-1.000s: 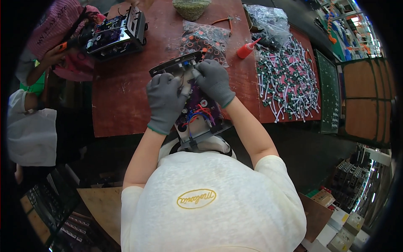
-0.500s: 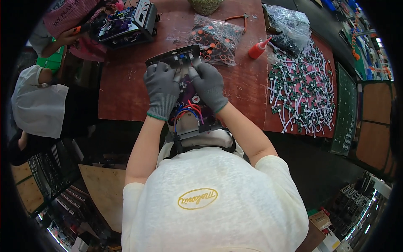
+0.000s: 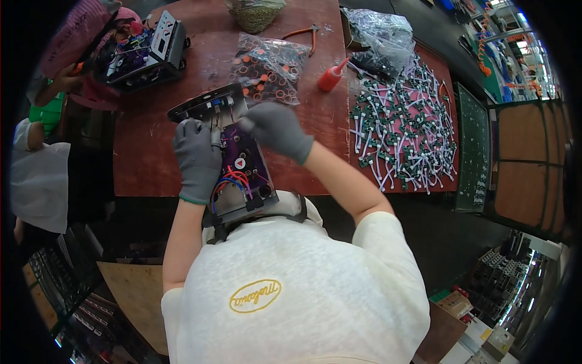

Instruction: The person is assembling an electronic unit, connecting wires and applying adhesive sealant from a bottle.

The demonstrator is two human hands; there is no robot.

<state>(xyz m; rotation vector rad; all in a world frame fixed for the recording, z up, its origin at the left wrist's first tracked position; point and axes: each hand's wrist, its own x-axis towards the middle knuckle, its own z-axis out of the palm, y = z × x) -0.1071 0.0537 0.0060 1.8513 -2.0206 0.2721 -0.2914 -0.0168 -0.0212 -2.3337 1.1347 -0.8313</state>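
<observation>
An opened electronic unit (image 3: 251, 164) leans between the table edge and my body, with a purple circuit board and red and blue wires inside. Its dark end panel (image 3: 193, 108) stands tilted at the far end, with small parts fixed to it. My gloved left hand (image 3: 199, 159) grips the unit's left side near that panel, thumb over the inner edge. Above the unit's upper right side hovers my gloved right hand (image 3: 280, 131). Motion smears its fingertips, so I cannot tell whether they hold anything.
A bag of orange-and-black rings (image 3: 267, 68), a red squeeze bottle (image 3: 332, 77) and orange-handled pliers (image 3: 313, 41) lie beyond. Many small green boards with white cables (image 3: 406, 130) cover the right side. Another unit (image 3: 145, 54) stands far left beside a person in pink (image 3: 76, 42).
My right hand has lifted off the unit's inside and drawn to the right. My left hand stays on the unit. The whole view has shifted, moving the scene leftward.
</observation>
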